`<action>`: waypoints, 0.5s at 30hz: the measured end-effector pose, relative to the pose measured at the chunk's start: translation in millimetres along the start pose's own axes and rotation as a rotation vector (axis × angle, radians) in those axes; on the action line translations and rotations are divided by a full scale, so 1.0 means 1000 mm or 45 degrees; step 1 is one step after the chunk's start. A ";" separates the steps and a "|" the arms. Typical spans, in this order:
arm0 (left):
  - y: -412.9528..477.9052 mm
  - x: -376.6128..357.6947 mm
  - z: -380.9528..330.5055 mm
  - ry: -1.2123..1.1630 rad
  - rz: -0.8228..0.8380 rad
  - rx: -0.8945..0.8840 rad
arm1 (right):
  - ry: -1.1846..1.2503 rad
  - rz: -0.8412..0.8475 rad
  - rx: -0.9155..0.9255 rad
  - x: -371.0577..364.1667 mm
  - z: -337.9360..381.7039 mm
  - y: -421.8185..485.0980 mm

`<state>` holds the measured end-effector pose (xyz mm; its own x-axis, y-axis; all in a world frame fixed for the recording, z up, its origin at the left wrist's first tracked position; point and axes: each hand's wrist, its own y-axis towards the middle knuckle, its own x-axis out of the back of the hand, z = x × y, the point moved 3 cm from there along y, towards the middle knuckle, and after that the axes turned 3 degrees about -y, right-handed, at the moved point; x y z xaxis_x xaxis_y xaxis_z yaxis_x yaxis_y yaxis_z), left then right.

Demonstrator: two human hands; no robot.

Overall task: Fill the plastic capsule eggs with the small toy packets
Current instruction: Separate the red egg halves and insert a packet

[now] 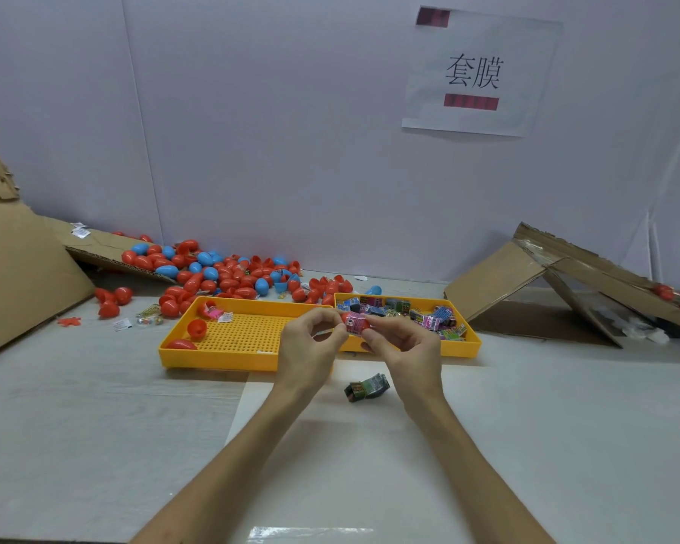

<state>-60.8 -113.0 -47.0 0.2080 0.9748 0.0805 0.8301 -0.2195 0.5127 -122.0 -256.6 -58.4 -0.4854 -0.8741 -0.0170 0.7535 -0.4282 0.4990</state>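
**Packet half-seated in a red shell, held between both hands**

The left hand (311,343) has its thumb and forefinger curled in, pinching the left end of a red egg shell (346,318). The right hand (403,347) pinches from the other side, its fingertips on a pink packet (355,321) that lies across the shell's mouth. The bundle hangs in the air between the two hands with its long axis running left to right, so the push that seats the packet probably has to come from the right hand, inward toward the left.

Below are two yellow trays. The right tray (460,349) holds the stock of packets (428,318). The left tray (220,357) holds a few red pieces. A dark packet (368,387) lies loose on the table near the wrists. Red and blue eggs (220,276) are heaped by the wall.

The print on the packets is too small to read. A paper sign (474,72) on the wall reads "套膜", with blurred red bars above and below the characters.
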 end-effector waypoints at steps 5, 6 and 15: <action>0.001 0.001 0.001 0.004 -0.029 -0.008 | 0.046 0.010 -0.027 -0.002 0.001 0.000; 0.001 0.001 0.001 0.001 -0.030 -0.013 | 0.056 0.013 -0.032 -0.002 0.001 0.000; 0.004 0.001 0.012 -0.526 0.031 0.341 | 0.146 -0.009 -0.066 -0.001 -0.003 0.001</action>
<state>-50.9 -113.9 -55.3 0.3716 0.8839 -0.2839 0.9151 -0.2972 0.2725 -119.1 -256.7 -60.8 -0.4392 -0.8903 -0.1205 0.7736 -0.4429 0.4532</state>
